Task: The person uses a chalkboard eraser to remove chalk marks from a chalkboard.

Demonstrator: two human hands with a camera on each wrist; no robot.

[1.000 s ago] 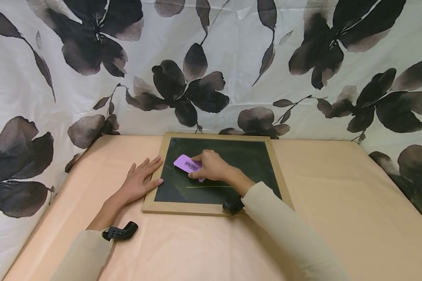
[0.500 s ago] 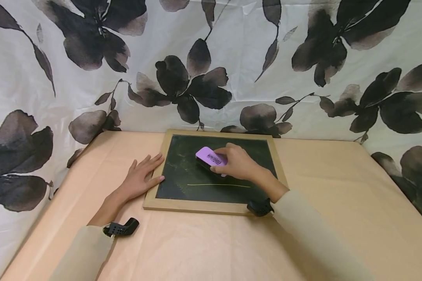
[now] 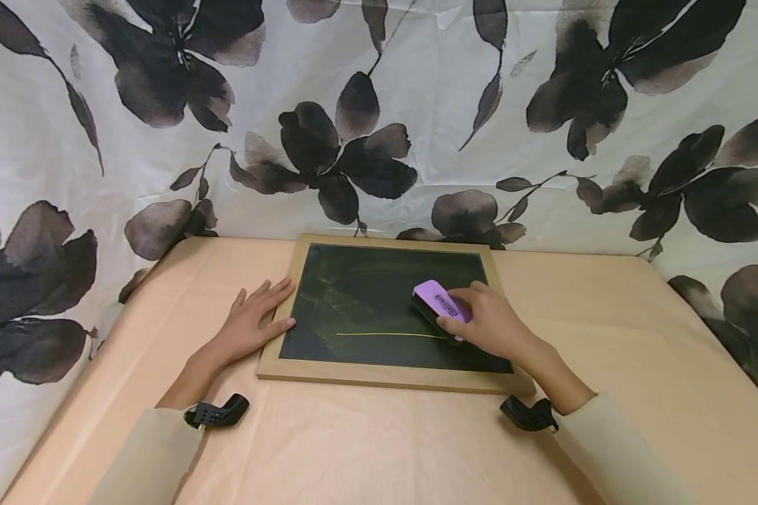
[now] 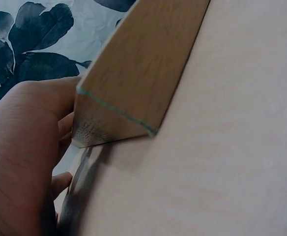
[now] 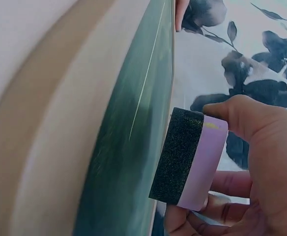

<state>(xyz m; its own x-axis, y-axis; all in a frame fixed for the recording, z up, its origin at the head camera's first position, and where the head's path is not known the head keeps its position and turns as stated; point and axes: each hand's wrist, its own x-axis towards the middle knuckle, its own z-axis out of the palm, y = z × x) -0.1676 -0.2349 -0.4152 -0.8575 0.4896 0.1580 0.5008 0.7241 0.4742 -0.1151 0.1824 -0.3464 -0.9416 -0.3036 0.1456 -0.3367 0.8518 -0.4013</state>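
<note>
A small chalkboard (image 3: 366, 294) with a wooden frame lies on the table, a thin yellow chalk line (image 3: 385, 334) across its lower part and faint smears at its left. My right hand (image 3: 495, 319) pinches a purple chalkboard eraser (image 3: 439, 301) between thumb and fingers over the right part of the board. In the right wrist view the eraser's black felt side (image 5: 178, 157) faces the board and a yellow chalk mark shows on its purple body. My left hand (image 3: 249, 324) rests with spread fingers on the frame's left edge; in the left wrist view the frame's corner (image 4: 119, 103) stands beside it.
A light peach covering (image 3: 354, 442) spreads over the table around the board. Behind it hangs a white cloth with dark flowers (image 3: 328, 161). Black wrist cameras (image 3: 217, 412) sit at both sleeves.
My right hand has moved the eraser rightward across the board, from its left part to its right part, uncovering more of the yellow line. The left hand has stayed on the frame.
</note>
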